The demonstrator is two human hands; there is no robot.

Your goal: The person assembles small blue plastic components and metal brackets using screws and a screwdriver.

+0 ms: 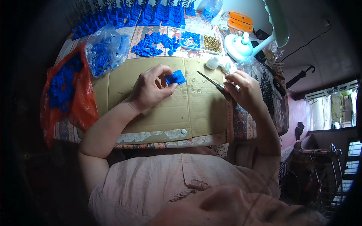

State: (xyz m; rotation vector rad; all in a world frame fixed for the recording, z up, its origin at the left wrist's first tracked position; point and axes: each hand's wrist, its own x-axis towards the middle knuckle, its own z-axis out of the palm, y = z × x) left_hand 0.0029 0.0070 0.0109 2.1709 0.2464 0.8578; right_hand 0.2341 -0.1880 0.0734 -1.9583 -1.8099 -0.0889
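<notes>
Now blue plastic square point(175, 77) (L hand point(151, 88))

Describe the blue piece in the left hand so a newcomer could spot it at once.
Start at the brown cardboard sheet covering the table's middle. Above its centre, the left hand pinches a small flat square blue plastic piece. Unlike the loose blue plastic parts heaped behind, it alone is held.

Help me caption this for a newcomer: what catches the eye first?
At centre, the left hand pinches a small blue plastic piece over a cardboard sheet, while the right hand grips a screwdriver. Behind them lie heaps of blue parts, and a red bag of more sits far left.
</notes>
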